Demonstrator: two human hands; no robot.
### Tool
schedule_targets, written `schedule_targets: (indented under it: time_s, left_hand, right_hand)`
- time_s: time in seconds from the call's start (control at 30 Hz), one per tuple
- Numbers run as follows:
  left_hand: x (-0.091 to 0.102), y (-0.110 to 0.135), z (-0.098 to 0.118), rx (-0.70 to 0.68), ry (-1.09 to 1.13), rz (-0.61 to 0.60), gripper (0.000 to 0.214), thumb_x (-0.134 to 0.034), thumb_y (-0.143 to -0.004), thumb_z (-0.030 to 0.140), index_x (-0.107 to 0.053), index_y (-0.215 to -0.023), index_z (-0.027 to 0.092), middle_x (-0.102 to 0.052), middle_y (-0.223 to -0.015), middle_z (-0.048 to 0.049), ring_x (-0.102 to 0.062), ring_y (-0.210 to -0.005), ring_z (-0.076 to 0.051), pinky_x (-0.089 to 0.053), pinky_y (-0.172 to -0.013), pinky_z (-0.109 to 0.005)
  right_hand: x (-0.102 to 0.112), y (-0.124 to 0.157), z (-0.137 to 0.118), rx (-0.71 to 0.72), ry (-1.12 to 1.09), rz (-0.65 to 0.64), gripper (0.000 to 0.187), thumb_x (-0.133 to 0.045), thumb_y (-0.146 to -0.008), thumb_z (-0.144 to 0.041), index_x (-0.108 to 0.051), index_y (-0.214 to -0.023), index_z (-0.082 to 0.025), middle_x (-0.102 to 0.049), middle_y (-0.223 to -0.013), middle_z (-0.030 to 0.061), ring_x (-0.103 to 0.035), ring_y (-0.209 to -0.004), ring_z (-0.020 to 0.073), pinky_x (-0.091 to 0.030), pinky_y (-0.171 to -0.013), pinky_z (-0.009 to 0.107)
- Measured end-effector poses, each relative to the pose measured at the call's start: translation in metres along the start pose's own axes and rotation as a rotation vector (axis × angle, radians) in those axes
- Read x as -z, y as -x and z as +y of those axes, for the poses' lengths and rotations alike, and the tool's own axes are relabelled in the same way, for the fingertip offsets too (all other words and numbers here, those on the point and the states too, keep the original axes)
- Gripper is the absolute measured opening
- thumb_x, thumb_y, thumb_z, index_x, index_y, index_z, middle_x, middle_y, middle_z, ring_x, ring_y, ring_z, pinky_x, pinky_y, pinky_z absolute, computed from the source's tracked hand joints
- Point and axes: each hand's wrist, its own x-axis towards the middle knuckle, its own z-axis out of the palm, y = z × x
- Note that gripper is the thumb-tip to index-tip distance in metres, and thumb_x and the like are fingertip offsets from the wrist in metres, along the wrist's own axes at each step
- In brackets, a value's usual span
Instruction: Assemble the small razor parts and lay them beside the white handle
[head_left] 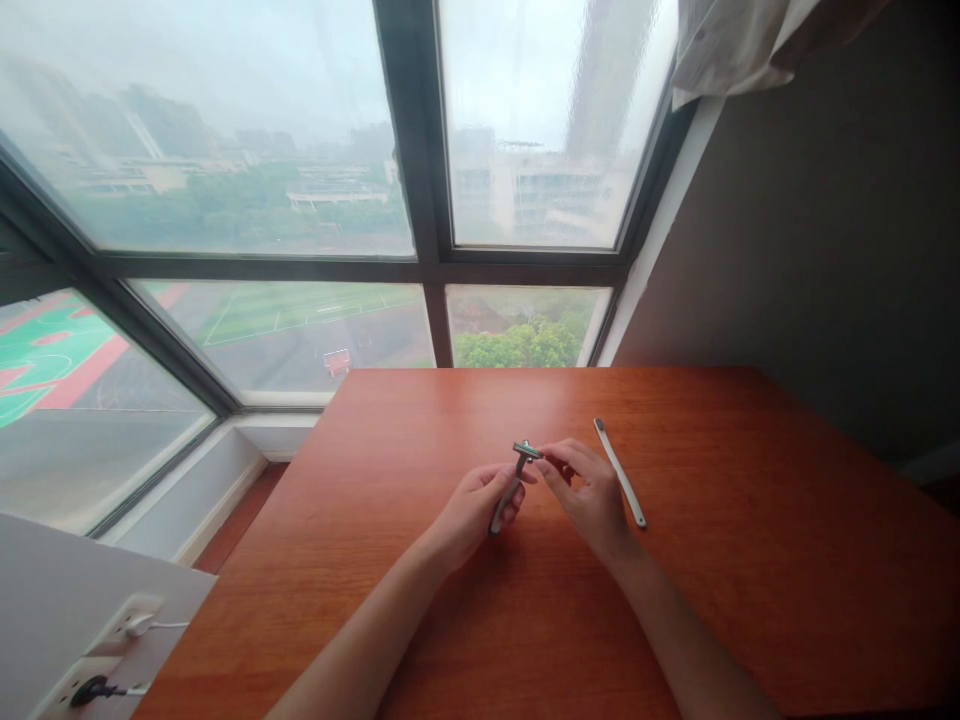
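My left hand is closed around the grey handle of a razor, which is held tilted above the table with its head up. My right hand has its thumb and fingers pinched at the right end of the razor's dark, greenish head. Whether those fingertips grip the head itself or a small part on it is too small to tell. Just right of my right hand lies a slim white stick with a dark oval patch at its far end, toothbrush-like in shape; it touches neither hand.
A reddish-brown wooden table spans the view below my hands. Behind it stand large windows with dark frames. A wall socket with plugs and cords is at the lower left. A grey wall rises on the right.
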Motion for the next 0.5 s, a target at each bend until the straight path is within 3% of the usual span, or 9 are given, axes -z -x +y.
schedule_targets:
  time_s: [0.5]
  left_hand:
    - [0.0006,0.0009,0.0001,0.01,0.043,0.001,0.039,-0.065,-0.078,0.049,-0.064,-0.095,0.015,-0.053,-0.068,-0.0001,-0.044,-0.053,-0.007,-0.029,-0.05,-0.02]
  right_hand:
    - [0.0007,-0.0004,-0.0035,-0.033,0.049,0.021,0.016,-0.056,-0.089,-0.03,-0.068,-0.09,-0.02,-0.067,-0.079,0.0041,-0.058,-0.066,0.015,-0.048,-0.06,0.027]
